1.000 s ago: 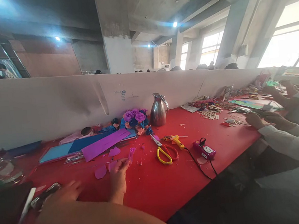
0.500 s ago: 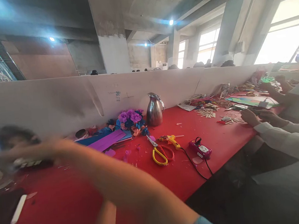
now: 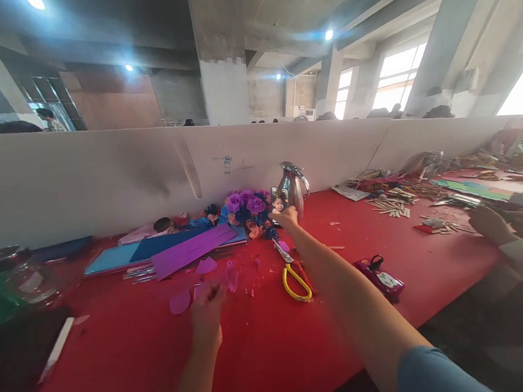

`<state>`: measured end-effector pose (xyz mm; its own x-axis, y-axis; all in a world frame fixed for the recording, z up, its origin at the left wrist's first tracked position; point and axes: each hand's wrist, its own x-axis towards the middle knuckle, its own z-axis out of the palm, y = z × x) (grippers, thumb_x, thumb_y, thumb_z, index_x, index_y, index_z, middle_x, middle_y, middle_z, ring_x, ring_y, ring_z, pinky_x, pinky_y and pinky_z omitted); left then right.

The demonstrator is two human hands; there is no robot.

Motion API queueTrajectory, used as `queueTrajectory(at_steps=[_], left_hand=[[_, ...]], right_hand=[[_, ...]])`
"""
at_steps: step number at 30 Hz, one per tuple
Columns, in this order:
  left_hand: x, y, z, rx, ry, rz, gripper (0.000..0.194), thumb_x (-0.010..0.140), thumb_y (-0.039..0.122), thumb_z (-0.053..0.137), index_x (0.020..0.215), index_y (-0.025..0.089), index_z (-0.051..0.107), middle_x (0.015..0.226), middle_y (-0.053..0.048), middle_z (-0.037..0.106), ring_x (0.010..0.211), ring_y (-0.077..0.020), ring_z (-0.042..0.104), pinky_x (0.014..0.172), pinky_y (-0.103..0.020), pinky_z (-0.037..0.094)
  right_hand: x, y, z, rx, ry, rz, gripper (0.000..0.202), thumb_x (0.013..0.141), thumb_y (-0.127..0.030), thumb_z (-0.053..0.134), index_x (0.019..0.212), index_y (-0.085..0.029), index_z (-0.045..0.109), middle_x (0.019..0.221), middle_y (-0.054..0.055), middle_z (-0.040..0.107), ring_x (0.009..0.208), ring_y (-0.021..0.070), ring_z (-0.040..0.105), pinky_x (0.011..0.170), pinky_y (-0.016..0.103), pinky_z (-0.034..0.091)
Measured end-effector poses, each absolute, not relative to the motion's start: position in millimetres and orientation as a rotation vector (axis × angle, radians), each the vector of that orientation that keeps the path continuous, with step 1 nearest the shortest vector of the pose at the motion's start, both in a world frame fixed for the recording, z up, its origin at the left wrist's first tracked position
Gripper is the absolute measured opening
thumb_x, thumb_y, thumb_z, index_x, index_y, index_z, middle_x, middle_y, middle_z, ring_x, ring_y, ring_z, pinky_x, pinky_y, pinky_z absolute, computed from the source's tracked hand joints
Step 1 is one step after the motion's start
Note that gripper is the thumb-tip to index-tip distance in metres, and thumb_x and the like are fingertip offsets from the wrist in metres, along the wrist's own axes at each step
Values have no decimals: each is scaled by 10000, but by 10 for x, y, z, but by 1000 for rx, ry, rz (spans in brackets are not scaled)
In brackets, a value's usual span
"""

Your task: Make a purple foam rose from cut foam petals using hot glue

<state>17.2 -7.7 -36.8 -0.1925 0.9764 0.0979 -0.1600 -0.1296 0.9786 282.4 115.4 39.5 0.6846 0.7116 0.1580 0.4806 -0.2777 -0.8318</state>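
Note:
My right hand (image 3: 286,217) is closed on a phone (image 3: 279,200) with a lit screen, held upright before the steel jug (image 3: 293,183) and beside the bunch of purple, blue and pink paper flowers (image 3: 247,208). Below it lie scissors (image 3: 296,279) with yellow and red handles. My left hand (image 3: 209,309) hovers low over the red table (image 3: 138,356), fingers curled beside loose purple petals (image 3: 180,302); whether it holds anything is too small to tell. Purple paper sheets (image 3: 193,250) lie on blue ones behind it.
A magenta power box (image 3: 380,278) sits right of my right forearm. Wooden sticks (image 3: 389,204) and craft scraps lie further right, near another person's hands (image 3: 495,223). Jars (image 3: 29,280) and a dark object are at the left. A white partition (image 3: 79,182) runs behind.
My right hand has come from the far left to the flowers and jug, with the phone in it. My left hand has come into view over the table. The view has turned left.

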Motion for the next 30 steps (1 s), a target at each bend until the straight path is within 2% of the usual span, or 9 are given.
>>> queueTrajectory(at_steps=[2, 8, 23, 30], left_hand=[[174, -77, -375, 1049, 1147, 1501, 408, 480, 525, 795, 612, 170, 644, 617, 15, 553, 659, -132, 449, 653, -262, 354], [173, -68, -409, 1001, 1130, 1444, 374, 520, 501, 792, 678, 182, 676, 698, -1, 594, 733, -154, 479, 715, -275, 377], [194, -88, -378, 1042, 1158, 1442, 407, 495, 542, 795, 597, 173, 655, 612, 5, 533, 633, -135, 427, 619, -261, 364], [208, -120, -317, 962, 1132, 1433, 403, 450, 508, 816, 611, 169, 670, 630, 0, 570, 671, -148, 475, 688, -281, 393]], right_hand=[[2971, 1185, 262, -1983, -882, 322, 847, 509, -347, 781, 1213, -46, 417, 1214, 247, 494, 1141, 328, 520, 905, 355, 481], [3247, 1277, 29, -2058, -823, 319, 884, 512, -347, 784, 1254, -146, 347, 1286, 201, 428, 1241, 340, 414, 963, 421, 427], [3529, 1454, -85, -2093, -858, 331, 871, 509, -306, 776, 1251, -178, 336, 1315, 178, 391, 1246, 321, 403, 973, 393, 392], [3506, 1401, 7, -2092, -797, 402, 894, 489, -236, 781, 1258, -138, 336, 1278, 211, 432, 1225, 326, 447, 995, 389, 390]])
